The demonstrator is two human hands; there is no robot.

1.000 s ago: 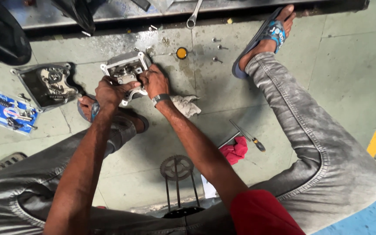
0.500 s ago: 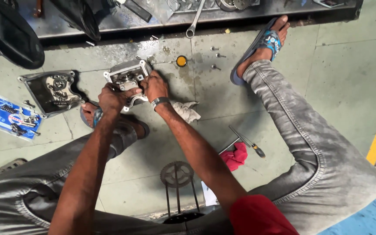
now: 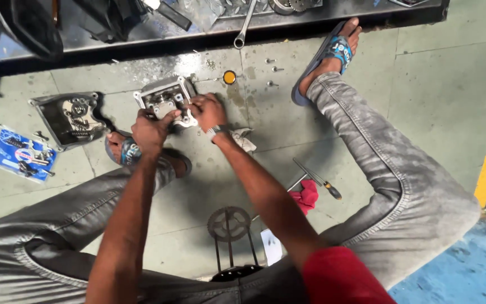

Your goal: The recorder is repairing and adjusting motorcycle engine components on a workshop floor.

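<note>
A grey metal engine part point(image 3: 163, 97) with an open cavity rests on the concrete floor between my legs. My left hand point(image 3: 150, 130) grips its near side, fingers curled over the edge. My right hand point(image 3: 207, 111) presses on its right side over a light metal piece; what lies under the fingers is hidden. A dirty white rag point(image 3: 244, 139) lies just right of my right wrist.
A dark engine cover point(image 3: 70, 118) and a blue packet of small parts point(image 3: 22, 154) lie at left. A spanner point(image 3: 243, 27) hangs over the black platform edge. Loose bolts point(image 3: 271, 68), a yellow cap point(image 3: 229, 77), a screwdriver point(image 3: 317, 179), a red cloth point(image 3: 306, 197) and a sprocket point(image 3: 229, 223) lie about.
Both hands stay on the engine part with only slight shifts of the fingers. The view has shifted a little, so everything sits slightly lower and to the right.
</note>
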